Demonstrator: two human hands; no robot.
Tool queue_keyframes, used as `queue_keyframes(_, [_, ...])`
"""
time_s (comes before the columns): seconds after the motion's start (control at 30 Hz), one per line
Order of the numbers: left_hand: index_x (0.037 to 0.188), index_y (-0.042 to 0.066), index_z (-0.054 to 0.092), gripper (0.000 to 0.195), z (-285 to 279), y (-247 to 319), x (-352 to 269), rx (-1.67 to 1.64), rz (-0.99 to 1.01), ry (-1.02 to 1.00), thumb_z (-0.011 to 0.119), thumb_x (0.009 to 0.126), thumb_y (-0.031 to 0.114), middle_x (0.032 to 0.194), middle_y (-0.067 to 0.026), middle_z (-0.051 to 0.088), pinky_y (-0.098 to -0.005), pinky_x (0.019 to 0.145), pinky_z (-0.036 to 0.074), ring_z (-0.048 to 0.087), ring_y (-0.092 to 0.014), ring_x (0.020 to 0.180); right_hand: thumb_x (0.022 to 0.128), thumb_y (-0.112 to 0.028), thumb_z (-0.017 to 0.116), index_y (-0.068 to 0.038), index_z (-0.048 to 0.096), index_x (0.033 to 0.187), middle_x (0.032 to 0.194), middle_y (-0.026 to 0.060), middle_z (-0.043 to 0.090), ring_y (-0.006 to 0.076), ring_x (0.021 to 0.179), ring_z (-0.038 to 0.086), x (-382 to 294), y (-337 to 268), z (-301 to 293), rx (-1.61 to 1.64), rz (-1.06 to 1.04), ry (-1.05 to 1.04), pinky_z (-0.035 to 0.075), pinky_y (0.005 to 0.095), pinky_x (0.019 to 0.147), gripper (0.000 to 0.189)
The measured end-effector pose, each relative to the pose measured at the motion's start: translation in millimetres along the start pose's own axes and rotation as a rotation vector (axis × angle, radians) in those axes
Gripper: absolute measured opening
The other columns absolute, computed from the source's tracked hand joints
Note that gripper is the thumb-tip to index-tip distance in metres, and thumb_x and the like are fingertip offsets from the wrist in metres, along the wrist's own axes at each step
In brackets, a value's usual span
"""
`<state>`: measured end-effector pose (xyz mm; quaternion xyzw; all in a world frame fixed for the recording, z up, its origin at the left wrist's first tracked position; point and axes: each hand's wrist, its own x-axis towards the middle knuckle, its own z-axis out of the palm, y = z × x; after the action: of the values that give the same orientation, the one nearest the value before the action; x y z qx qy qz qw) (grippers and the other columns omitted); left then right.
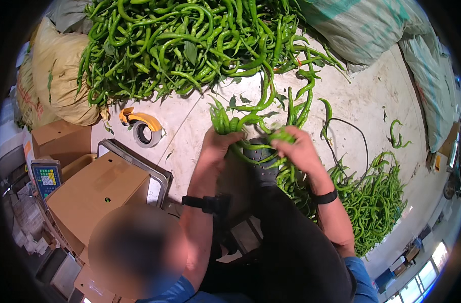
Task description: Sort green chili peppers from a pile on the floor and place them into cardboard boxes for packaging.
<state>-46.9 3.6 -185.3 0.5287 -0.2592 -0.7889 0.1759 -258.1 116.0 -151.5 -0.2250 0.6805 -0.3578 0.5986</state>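
Note:
My left hand [219, 146] is closed around a bunch of long green chili peppers [223, 120], their tips pointing away from me. To its right, my right hand [299, 149] grips some green peppers [281, 135], blurred as if in motion. Several long peppers hang loosely between the two hands. Below them shows a dark clog with holes [266, 178] on my foot. Beyond my hands rises a large heap of curly green peppers [185, 49] with some leaves mixed in.
A second pepper pile [378, 204] lies at right, near a thin black cable [361, 130]. At left are a yellow tape dispenser [149, 121] with its tape roll, and a cardboard box [101, 189] on a platform scale [162, 181]. Woven sacks [351, 30] stand around the floor.

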Motion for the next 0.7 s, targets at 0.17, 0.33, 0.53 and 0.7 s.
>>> queue_keyframes(0.17, [0.114, -0.004, 0.064, 0.033, 1, 7, -2, 0.055, 0.010, -0.031, 0.068, 0.081, -0.004, 0.098, -0.0120, 0.071, -0.0339, 0.083, 0.056, 0.069, -0.023, 0.089, 0.104, -0.021, 0.053, 0.004, 0.060, 0.123, 0.094, 0.0132, 0.069, 0.0262, 0.084, 0.064, 3, 15, -33, 1.029, 0.042, -0.171, 0.053, 0.0409, 0.080, 0.032])
queue_keyframes(0.33, [0.123, 0.000, 0.056, 0.047, 24, 15, -8, 0.128, 0.113, -0.014, 0.068, 0.078, -0.009, 0.102, -0.0085, 0.068, -0.0318, 0.085, 0.054, 0.067, -0.020, 0.094, 0.105, -0.023, 0.051, 0.004, 0.059, 0.125, 0.099, 0.0131, 0.070, 0.0270, 0.087, 0.066, 10, 19, -35, 1.152, 0.037, -0.185, 0.054, 0.0441, 0.084, 0.034])
queue_keyframes(0.53, [0.132, 0.001, 0.051, 0.057, 52, 33, -20, 0.573, 0.405, 0.099, 0.074, 0.080, -0.002, 0.109, -0.0079, 0.067, -0.0307, 0.091, 0.052, 0.066, -0.018, 0.100, 0.103, -0.019, 0.056, 0.005, 0.061, 0.119, 0.096, 0.0122, 0.070, 0.0223, 0.082, 0.068, 11, 12, -33, 0.954, 0.027, -0.009, 0.058, 0.0391, 0.081, 0.028])
queue_keyframes(0.7, [0.147, 0.005, 0.036, 0.080, 68, 12, -24, 0.778, 0.448, 0.216, 0.079, 0.079, 0.009, 0.115, -0.0164, 0.071, -0.0372, 0.094, 0.053, 0.070, -0.027, 0.107, 0.102, -0.022, 0.062, 0.002, 0.068, 0.117, 0.099, 0.0071, 0.071, 0.0143, 0.083, 0.064, 15, -2, 20, 0.474, -0.055, 0.286, 0.052, 0.0294, 0.077, 0.029])
